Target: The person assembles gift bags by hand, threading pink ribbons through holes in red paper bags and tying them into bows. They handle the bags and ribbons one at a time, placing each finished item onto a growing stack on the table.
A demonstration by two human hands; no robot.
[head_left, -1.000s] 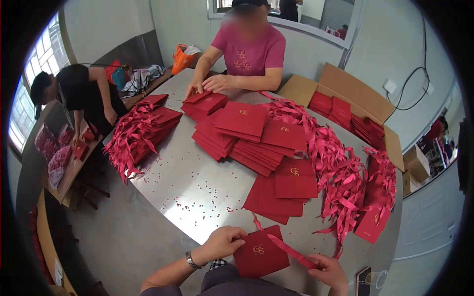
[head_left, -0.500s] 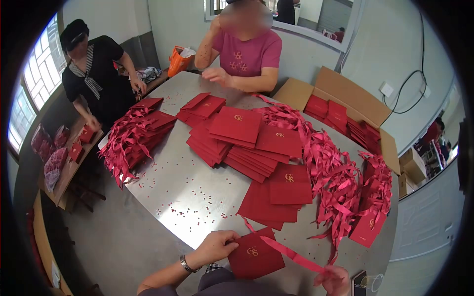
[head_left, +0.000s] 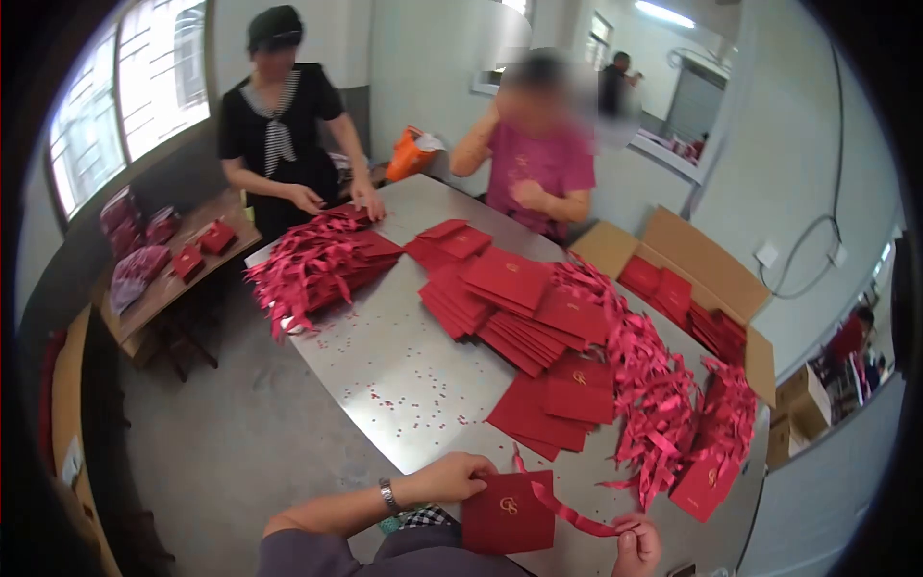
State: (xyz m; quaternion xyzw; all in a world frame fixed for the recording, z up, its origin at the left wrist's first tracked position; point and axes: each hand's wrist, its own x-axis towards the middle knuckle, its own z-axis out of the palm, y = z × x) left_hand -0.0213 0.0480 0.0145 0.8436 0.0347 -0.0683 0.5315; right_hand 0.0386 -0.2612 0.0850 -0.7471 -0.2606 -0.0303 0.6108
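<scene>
A red card sleeve [head_left: 508, 513] with a gold emblem is near the table's front edge, its upper left corner pinched by my left hand [head_left: 460, 479]. From the sleeve a red ribbon [head_left: 574, 517] runs right to my right hand [head_left: 636, 543], whose fingers are closed on its end. Just beyond lie flat red sleeves [head_left: 580, 388] and a stepped stack of more [head_left: 510, 279]. To the right is a long heap of red ribbons [head_left: 654, 385], with ribboned sleeves [head_left: 707, 486] at its near end.
Two people stand across the metal table [head_left: 385, 361]; the one at left touches a ribboned pile [head_left: 312, 264]. An open cardboard box [head_left: 707, 245] with red sleeves is at right. A wooden bench [head_left: 207, 231] with red packages is at left, and small dots are scattered on the table.
The view has shifted, so the scene sits lower and farther right. The person at left now has both hands at the ribboned pile. My hands still hold the sleeve and ribbon.
</scene>
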